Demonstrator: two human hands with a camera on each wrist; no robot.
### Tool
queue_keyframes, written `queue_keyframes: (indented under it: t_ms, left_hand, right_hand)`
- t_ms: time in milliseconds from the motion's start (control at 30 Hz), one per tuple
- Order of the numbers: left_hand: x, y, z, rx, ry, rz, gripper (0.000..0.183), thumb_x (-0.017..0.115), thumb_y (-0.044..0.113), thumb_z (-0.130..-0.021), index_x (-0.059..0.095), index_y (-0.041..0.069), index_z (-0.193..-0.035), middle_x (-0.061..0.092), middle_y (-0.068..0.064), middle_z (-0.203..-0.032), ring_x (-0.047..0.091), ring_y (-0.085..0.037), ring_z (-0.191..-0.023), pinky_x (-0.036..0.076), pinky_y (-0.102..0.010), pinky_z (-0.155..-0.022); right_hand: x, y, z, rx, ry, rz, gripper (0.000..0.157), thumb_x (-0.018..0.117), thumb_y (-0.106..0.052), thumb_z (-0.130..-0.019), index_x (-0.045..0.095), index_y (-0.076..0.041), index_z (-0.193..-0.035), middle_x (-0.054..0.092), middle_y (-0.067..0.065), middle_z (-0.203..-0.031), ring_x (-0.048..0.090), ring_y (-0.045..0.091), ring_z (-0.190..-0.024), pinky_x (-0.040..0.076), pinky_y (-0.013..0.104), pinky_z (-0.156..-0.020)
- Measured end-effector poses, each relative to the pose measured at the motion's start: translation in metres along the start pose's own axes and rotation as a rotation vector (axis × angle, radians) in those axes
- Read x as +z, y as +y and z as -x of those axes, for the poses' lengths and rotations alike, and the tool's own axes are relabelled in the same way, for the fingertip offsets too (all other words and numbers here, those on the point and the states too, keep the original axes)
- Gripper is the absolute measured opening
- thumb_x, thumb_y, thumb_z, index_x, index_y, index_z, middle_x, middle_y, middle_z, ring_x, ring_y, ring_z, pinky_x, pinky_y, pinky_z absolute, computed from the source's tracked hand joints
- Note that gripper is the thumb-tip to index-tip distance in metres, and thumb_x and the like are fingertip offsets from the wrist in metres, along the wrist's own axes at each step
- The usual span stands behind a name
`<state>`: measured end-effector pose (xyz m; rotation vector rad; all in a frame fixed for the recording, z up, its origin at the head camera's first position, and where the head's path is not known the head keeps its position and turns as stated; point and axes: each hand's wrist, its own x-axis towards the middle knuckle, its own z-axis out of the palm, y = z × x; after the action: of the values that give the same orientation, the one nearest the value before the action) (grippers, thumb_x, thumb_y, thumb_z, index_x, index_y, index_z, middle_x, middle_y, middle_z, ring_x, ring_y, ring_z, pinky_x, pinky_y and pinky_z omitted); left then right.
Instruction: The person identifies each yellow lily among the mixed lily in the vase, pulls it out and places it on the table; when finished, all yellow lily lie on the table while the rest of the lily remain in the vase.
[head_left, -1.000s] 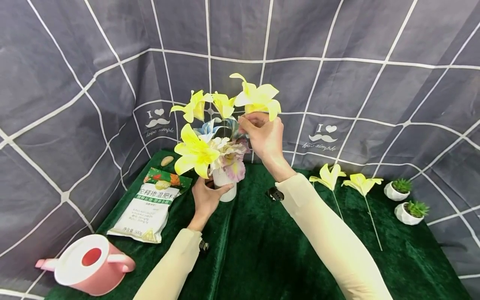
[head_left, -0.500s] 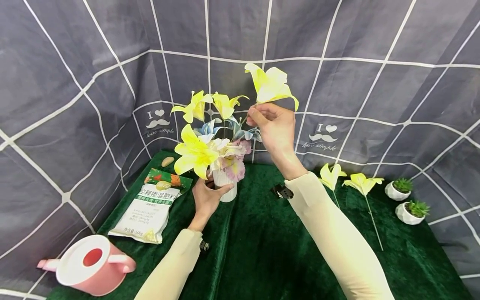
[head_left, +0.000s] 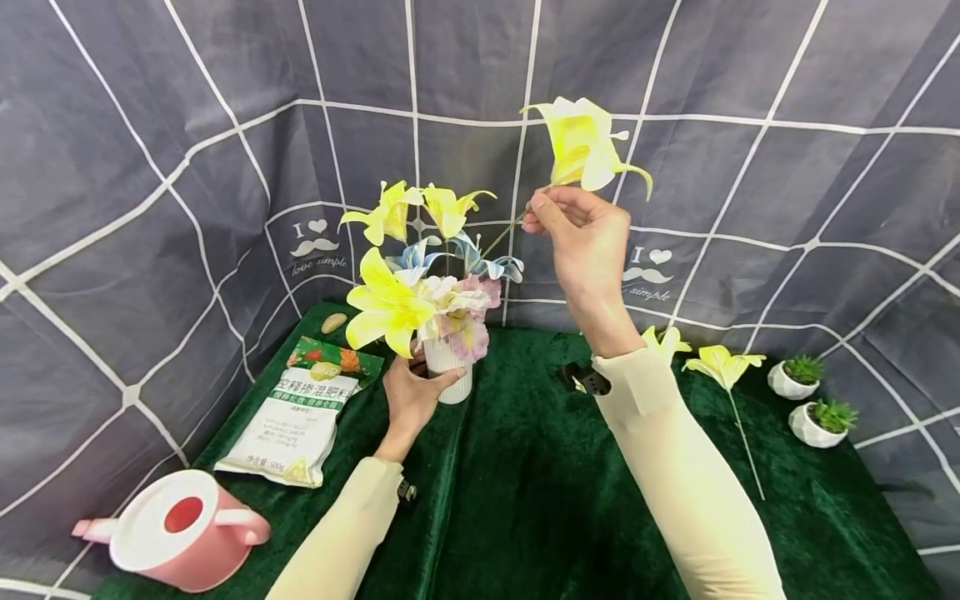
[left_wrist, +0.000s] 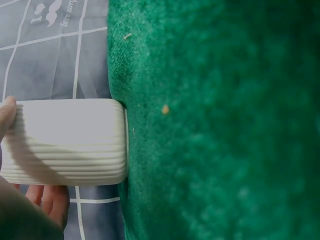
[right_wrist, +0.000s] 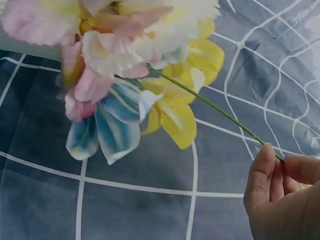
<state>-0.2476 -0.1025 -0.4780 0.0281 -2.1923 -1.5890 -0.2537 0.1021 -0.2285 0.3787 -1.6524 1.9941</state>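
My left hand (head_left: 411,392) grips a white ribbed vase (head_left: 450,375) that stands upright on the green cloth; the left wrist view shows the vase (left_wrist: 75,142) with thumb and fingers on either side. Yellow lilies (head_left: 390,304), blue flowers (head_left: 491,262) and pink-and-white flowers (head_left: 465,321) fill it. Up and to the right, my right hand (head_left: 588,242) pinches the stem of another yellow lily (head_left: 581,146) just below its bloom. In the right wrist view that green stem (right_wrist: 215,108) slants down among the flowers; its lower end is hidden there.
Left of the vase lie a fertilizer bag (head_left: 292,425) and a small tan stone (head_left: 334,322), with a pink watering can (head_left: 187,533) nearer. At right, loose lilies (head_left: 723,367), one partly behind my sleeve, and two potted succulents (head_left: 821,423) sit on the green cloth (head_left: 540,500).
My right hand has moved up and to the right with the lily, so more of its stem shows above the bouquet. The left hand has stayed on the vase.
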Motion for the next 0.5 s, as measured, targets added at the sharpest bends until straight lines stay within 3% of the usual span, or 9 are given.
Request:
queue_keyframes:
  t_ms: [300,500]
  left_hand:
    - [0.0,0.0,-0.004,-0.011,0.0,-0.004,0.07,0.095,0.031,-0.068,0.061,0.009,-0.125,0.07,-0.012,-0.117,0.072,-0.027,-0.104,0.06,-0.046,-0.091]
    - [-0.001,-0.001,-0.001,-0.012,-0.009,0.004,0.07,0.095,0.031,-0.068,0.061,0.01,-0.126,0.07,-0.012,-0.116,0.072,-0.027,-0.104,0.06,-0.046,-0.091]
  right_hand:
    - [-0.021,-0.014,-0.002,-0.047,0.037,-0.202,0.004,0.075,0.002,-0.086,0.072,0.0,-0.083,0.074,0.01,-0.075,0.071,0.019,-0.064,0.062,0.03,-0.071]
    - [-0.04,-0.021,0.0,-0.083,0.1,-0.277,0.009,0.077,0.004,-0.083,0.07,0.009,-0.086,0.073,0.015,-0.076,0.071,0.022,-0.063,0.062,0.031,-0.069]
